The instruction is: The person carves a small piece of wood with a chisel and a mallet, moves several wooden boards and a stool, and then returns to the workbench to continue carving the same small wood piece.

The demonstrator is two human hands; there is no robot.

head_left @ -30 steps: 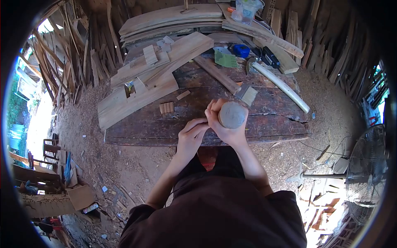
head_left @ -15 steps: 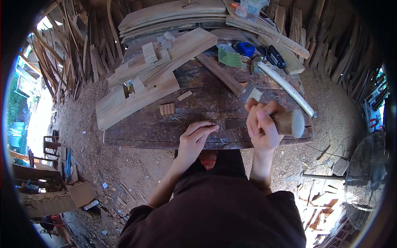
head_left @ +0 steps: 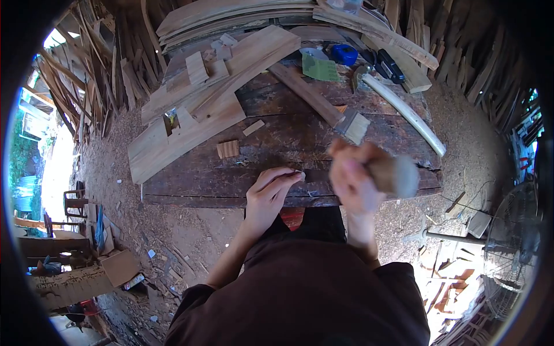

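Blurred by motion, my right hand [head_left: 355, 179] is closed around a thick, round wooden mallet [head_left: 395, 175] with a pale flat end, held above the right front of the workbench. My left hand [head_left: 270, 193] rests near the bench's front edge. Its fingers are pinched together, and a small pale bit shows at the tips; I cannot make out what it is. Just beyond my right hand lies a long wooden-handled tool [head_left: 309, 95] with a flat, pale, blade-like end. A small striped wood block [head_left: 228, 149] and a thin wood strip [head_left: 253, 128] lie beyond my left hand.
Cut boards [head_left: 190, 135] with small offcuts on top cover the bench's left side. A pale-handled hammer [head_left: 401, 112], blue tape measure [head_left: 344, 55], green sandpaper-like sheet [head_left: 321, 68] and black tool [head_left: 390, 66] lie right. Curved planks [head_left: 231, 20] are stacked behind; a fan [head_left: 508, 254] stands right.
My right hand and the mallet have shifted slightly left and down, now blurred. My left hand stays almost in place on the bench. The view has tilted a little.
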